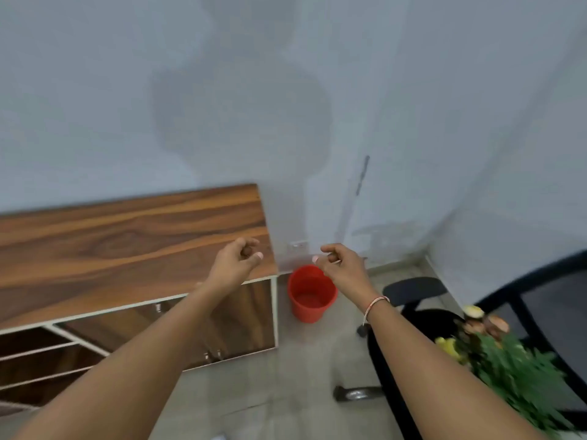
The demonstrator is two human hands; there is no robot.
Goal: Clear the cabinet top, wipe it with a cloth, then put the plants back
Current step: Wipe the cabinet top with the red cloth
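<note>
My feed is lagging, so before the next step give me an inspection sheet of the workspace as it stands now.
Surface: wooden cabinet top bare in the part that shows; its left end runs out of view.
Job's things: plant with green leaves and flowers sits on the black chair at right. No cloth seen.
Clutter: red bucket on the floor by the cabinet's right end, apparently empty.
Hands: left hand over the cabinet's right front corner, right hand above the bucket; both loosely curled, holding nothing visible.
Cables: nothing seen.
Surroundings: pale wall with darker patches; grey floor.
</note>
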